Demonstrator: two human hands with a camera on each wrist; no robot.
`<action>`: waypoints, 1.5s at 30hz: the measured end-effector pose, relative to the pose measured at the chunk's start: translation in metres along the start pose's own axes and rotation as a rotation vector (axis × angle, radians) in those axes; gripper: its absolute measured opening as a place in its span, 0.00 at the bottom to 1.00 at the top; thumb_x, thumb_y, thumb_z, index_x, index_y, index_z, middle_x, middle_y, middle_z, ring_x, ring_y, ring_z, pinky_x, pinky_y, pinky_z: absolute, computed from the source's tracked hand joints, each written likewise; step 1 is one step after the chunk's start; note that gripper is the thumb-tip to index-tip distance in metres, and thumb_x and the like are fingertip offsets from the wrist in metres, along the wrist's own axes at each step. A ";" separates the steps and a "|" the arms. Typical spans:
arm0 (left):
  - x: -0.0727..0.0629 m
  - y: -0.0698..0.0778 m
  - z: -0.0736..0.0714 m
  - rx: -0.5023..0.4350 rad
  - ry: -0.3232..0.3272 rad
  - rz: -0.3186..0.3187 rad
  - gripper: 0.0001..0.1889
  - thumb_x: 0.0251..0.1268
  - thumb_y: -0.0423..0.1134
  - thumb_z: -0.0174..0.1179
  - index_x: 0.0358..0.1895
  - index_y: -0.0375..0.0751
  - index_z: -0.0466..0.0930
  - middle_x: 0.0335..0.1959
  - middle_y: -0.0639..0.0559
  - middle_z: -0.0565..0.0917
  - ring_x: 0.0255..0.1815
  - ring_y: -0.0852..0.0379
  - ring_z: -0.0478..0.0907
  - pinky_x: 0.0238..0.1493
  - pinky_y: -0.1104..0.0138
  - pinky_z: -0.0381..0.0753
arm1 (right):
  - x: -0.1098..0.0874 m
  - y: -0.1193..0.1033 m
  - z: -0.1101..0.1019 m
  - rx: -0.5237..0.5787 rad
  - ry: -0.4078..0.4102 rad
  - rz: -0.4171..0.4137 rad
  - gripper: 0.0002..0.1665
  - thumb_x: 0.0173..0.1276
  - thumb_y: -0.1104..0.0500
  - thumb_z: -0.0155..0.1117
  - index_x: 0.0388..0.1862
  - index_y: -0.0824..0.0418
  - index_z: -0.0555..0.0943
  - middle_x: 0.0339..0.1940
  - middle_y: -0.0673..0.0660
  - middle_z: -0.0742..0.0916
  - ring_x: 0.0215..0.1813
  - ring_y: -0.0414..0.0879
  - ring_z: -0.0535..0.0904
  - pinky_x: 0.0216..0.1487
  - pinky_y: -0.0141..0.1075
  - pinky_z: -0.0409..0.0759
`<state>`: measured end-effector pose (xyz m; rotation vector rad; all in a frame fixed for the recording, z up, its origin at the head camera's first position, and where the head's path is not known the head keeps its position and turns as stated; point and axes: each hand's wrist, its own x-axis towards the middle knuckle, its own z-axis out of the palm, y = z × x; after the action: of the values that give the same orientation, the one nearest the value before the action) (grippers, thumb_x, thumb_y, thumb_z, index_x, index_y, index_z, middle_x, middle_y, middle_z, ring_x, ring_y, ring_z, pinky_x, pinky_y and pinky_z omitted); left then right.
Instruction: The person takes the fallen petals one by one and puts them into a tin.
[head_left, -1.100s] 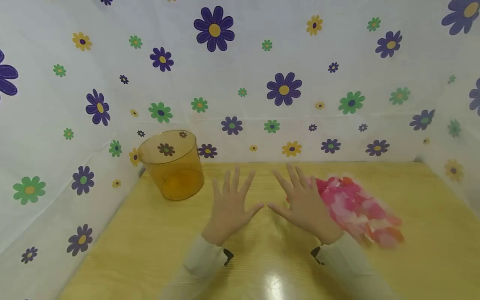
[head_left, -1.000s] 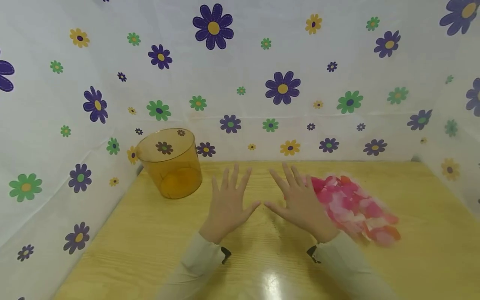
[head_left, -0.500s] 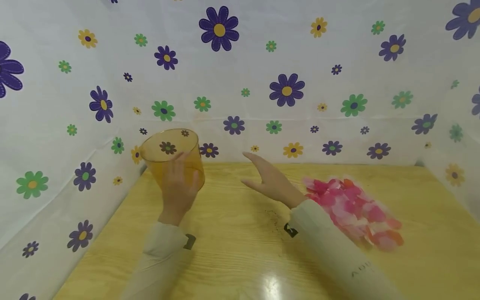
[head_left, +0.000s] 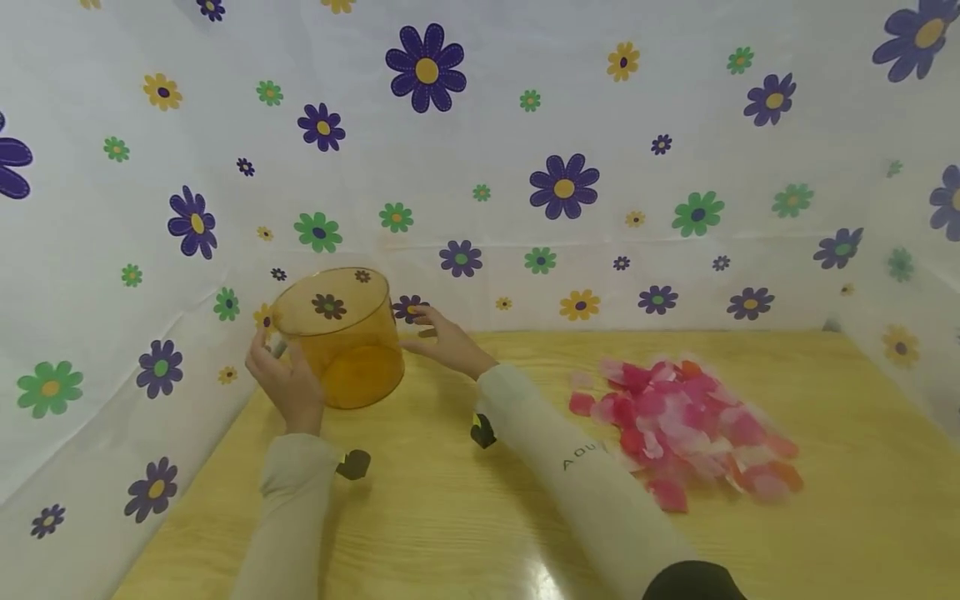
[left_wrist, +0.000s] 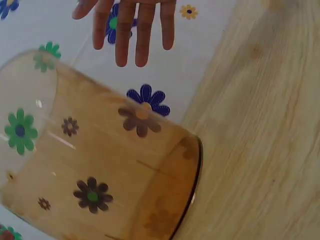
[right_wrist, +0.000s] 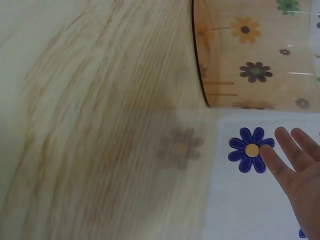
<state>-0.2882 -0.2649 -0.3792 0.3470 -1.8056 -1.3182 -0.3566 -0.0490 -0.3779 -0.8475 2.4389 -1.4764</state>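
A see-through amber plastic bucket (head_left: 348,371) stands upright at the back left of the wooden table. My left hand (head_left: 287,385) is at its left side, fingers extended toward the rim. In the left wrist view a gap shows between the straight fingers (left_wrist: 121,40) and the bucket wall (left_wrist: 100,145). On the bucket's other side is my right hand (head_left: 452,343), with loosely bent, spread fingers and nothing in them. The right wrist view shows that hand (right_wrist: 302,185) beside the bucket (right_wrist: 260,45), apart from its wall.
A loose heap of pink, red and white petals (head_left: 686,421) lies on the right part of the table (head_left: 420,508). White cloth (head_left: 480,125) printed with flowers hangs behind the table and along both sides.
Both hands have moved left from above the table's middle to either side of the bucket. The bucket stays in place. More of the petal heap shows now.
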 end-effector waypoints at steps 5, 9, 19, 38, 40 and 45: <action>0.014 -0.017 -0.001 -0.091 -0.232 -0.204 0.26 0.74 0.42 0.31 0.72 0.38 0.53 0.73 0.42 0.56 0.74 0.47 0.52 0.74 0.59 0.50 | 0.011 0.003 0.010 0.118 -0.010 0.070 0.48 0.65 0.46 0.61 0.76 0.53 0.47 0.74 0.58 0.62 0.72 0.55 0.63 0.67 0.46 0.67; 0.020 -0.024 -0.004 -0.160 -0.385 -0.298 0.27 0.76 0.48 0.23 0.75 0.45 0.45 0.71 0.51 0.57 0.74 0.52 0.50 0.72 0.63 0.50 | 0.014 0.000 0.017 0.141 -0.029 0.121 0.50 0.63 0.46 0.63 0.76 0.51 0.46 0.76 0.59 0.59 0.74 0.54 0.58 0.70 0.49 0.63; 0.017 -0.038 -0.013 -0.219 -0.553 -0.314 0.30 0.75 0.53 0.26 0.75 0.47 0.36 0.70 0.43 0.54 0.68 0.46 0.52 0.70 0.48 0.50 | 0.019 0.002 0.035 0.219 -0.046 0.086 0.52 0.61 0.53 0.66 0.75 0.52 0.46 0.76 0.58 0.57 0.74 0.57 0.58 0.70 0.47 0.63; -0.001 -0.020 0.015 -0.017 -1.014 -0.189 0.42 0.66 0.42 0.55 0.75 0.46 0.36 0.67 0.28 0.52 0.65 0.34 0.60 0.63 0.45 0.66 | -0.046 0.016 -0.047 0.034 -0.100 0.183 0.58 0.59 0.49 0.67 0.76 0.49 0.39 0.74 0.64 0.58 0.71 0.60 0.63 0.64 0.52 0.69; -0.005 -0.015 0.019 0.007 -1.053 -0.165 0.43 0.63 0.43 0.59 0.73 0.43 0.39 0.69 0.30 0.49 0.68 0.33 0.57 0.66 0.45 0.63 | -0.058 0.016 -0.057 0.029 -0.126 0.188 0.58 0.59 0.49 0.67 0.76 0.49 0.38 0.74 0.64 0.57 0.71 0.60 0.63 0.64 0.52 0.70; -0.017 -0.004 0.026 -0.066 -1.145 -0.132 0.44 0.55 0.45 0.66 0.64 0.39 0.41 0.75 0.35 0.44 0.75 0.34 0.45 0.70 0.45 0.53 | -0.086 0.015 -0.074 0.000 -0.163 0.191 0.60 0.58 0.49 0.68 0.76 0.51 0.37 0.74 0.66 0.57 0.71 0.62 0.62 0.63 0.53 0.71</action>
<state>-0.2989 -0.2383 -0.3930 -0.4486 -2.6531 -1.8531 -0.3224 0.0598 -0.3667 -0.6840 2.3275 -1.2872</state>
